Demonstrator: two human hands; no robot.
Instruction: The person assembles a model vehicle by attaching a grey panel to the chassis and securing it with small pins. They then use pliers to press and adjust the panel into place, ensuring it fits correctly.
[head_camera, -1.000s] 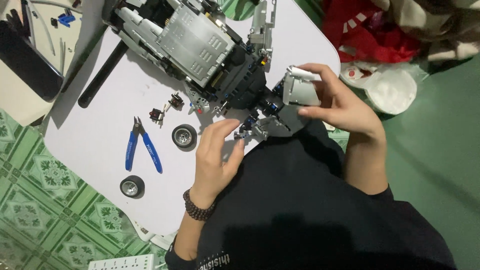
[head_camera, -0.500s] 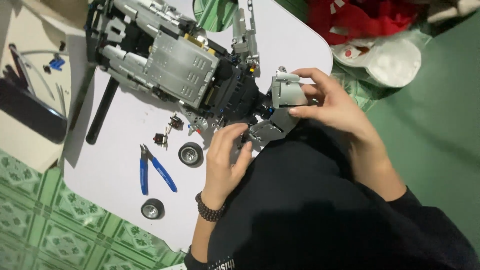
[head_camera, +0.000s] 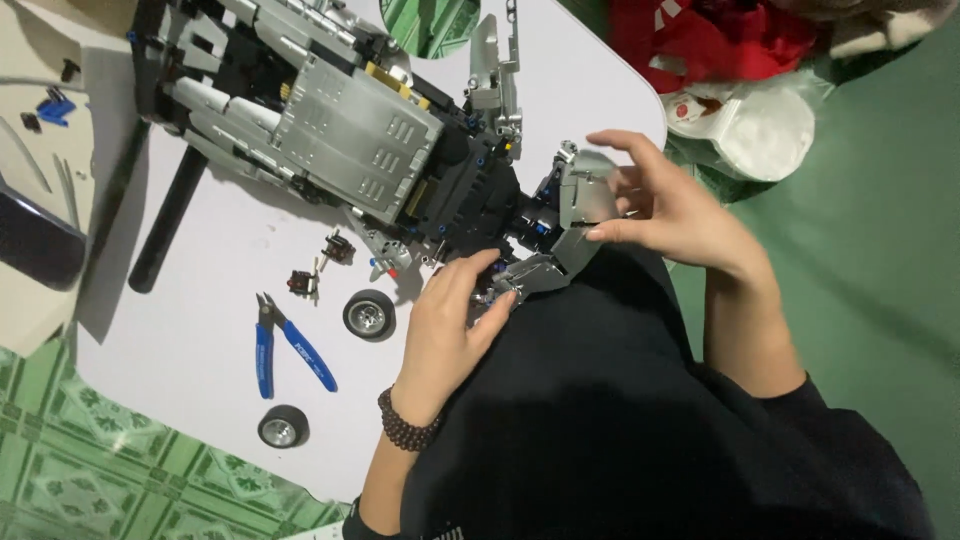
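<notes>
Left hand (head_camera: 447, 330) and right hand (head_camera: 668, 208) both pinch the grey brick-built car (head_camera: 380, 140) nose at near worktop (head_camera: 220, 260) edge; blue cutters (head_camera: 285, 345), two loose wheels (head_camera: 368, 315) beside; green tiled floor; car's far end cut off

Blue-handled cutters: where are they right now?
In the head view, the blue-handled cutters lie on the white table, left of the left hand, between two loose wheels.
</notes>
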